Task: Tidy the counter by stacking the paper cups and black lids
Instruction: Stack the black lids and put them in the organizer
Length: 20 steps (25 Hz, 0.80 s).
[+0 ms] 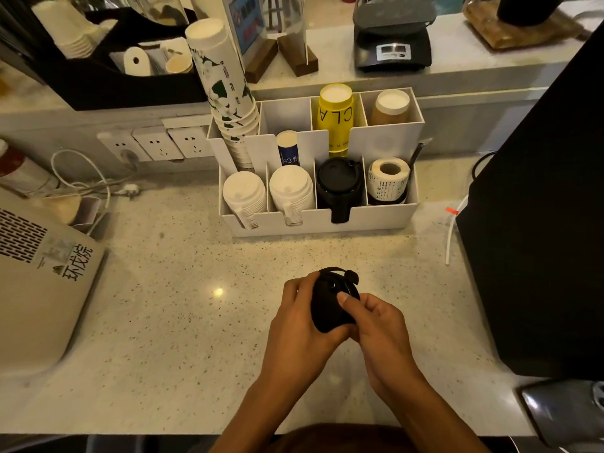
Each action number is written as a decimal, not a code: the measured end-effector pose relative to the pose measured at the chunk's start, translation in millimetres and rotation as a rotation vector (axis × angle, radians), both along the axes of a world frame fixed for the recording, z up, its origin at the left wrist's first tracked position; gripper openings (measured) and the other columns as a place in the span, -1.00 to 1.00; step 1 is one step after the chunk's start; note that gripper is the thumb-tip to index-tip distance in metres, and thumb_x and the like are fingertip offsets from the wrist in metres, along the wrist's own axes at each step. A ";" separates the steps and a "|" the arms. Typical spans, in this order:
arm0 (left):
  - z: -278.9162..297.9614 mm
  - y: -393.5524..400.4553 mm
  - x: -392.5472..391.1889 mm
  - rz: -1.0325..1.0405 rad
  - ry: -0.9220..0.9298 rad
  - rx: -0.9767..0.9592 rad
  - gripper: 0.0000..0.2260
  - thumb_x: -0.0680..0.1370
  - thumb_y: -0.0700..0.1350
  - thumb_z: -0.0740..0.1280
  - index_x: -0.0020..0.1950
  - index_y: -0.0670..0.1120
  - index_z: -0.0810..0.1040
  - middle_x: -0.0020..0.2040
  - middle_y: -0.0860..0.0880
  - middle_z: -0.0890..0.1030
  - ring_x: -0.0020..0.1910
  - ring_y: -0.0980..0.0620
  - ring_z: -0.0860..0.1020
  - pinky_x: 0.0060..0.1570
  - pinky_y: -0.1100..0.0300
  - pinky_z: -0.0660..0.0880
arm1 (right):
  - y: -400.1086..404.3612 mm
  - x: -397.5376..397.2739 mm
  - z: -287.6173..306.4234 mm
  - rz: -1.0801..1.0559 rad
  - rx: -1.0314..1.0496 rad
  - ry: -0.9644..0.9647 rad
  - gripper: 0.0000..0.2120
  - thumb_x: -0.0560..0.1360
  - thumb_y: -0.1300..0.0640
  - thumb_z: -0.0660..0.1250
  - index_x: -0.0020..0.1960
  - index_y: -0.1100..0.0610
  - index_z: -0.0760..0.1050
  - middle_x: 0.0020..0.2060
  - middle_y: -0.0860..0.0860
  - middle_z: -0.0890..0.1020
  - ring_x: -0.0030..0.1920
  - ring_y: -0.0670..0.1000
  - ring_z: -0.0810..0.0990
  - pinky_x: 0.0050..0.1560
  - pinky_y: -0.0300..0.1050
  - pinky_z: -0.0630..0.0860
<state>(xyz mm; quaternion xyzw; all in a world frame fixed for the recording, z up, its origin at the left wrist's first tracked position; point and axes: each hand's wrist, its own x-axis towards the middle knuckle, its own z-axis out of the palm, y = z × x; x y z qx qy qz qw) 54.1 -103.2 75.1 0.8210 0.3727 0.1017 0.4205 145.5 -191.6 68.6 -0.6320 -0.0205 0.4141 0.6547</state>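
A small stack of black lids (328, 305) is held above the counter near its front edge. My left hand (302, 318) grips the stack from the left and below. My right hand (376, 325) holds its right side, thumb pressed on the top lid. Behind them stands a white organizer (327, 220). Its front row holds two stacks of white lids (243, 192), a stack of black lids (340, 184) and a label roll (389, 178). A tall stack of green-printed paper cups (222, 83) leans in its back left compartment, with yellow cups (336, 119) and brown cups (390, 107) further right.
A beige appliance (39, 289) lies at the left. Wall sockets (157, 143) with white cables sit behind it. A large black machine (539, 240) fills the right side. A black scale (392, 44) and a black tray of white cups (75, 37) stand on the raised ledge.
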 end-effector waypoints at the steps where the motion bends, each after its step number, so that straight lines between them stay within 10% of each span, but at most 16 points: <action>1: 0.7 2.0 4.0 -0.001 -0.010 -0.013 -0.31 0.37 0.11 0.55 0.43 0.18 0.32 0.27 0.22 0.36 0.02 0.40 0.44 -0.14 0.60 0.42 | 1.2 3.0 0.2 -0.003 0.010 0.002 -0.84 0.54 0.16 0.38 0.03 0.23 0.64 -0.13 0.13 0.74 -0.03 0.07 0.73 0.04 0.00 0.62; 11: 2.3 46.1 43.1 -0.013 0.041 0.126 -0.23 0.34 0.10 0.59 0.44 0.17 0.27 0.38 0.16 0.39 0.13 0.29 0.40 -0.11 0.70 0.30 | 31.1 48.9 -33.5 0.093 -0.220 -0.371 -0.45 0.47 -0.34 0.10 0.26 -0.06 0.54 0.20 -0.10 0.64 0.21 -0.11 0.57 0.18 -0.18 0.51; 15: 10.9 77.7 76.4 -0.046 0.082 0.209 -0.20 0.34 0.10 0.60 0.47 0.11 0.27 0.44 0.06 0.37 0.35 0.02 0.42 0.22 0.30 0.42 | 42.0 90.6 -89.2 0.250 -0.685 -0.711 -0.24 0.50 -0.37 -0.06 0.57 0.03 0.15 0.58 0.07 0.17 0.58 0.12 0.08 0.53 0.09 0.12; 20: 24.2 116.5 119.6 -0.088 0.071 0.282 -0.18 0.35 0.08 0.59 0.51 0.06 0.27 0.46 -0.02 0.34 0.40 -0.07 0.39 0.32 0.03 0.49 | 49.8 118.1 -143.5 0.390 -1.042 -0.861 -0.10 0.51 -0.43 -0.10 0.61 0.15 -0.19 0.58 0.24 -0.21 0.56 0.28 -0.29 0.54 0.27 -0.18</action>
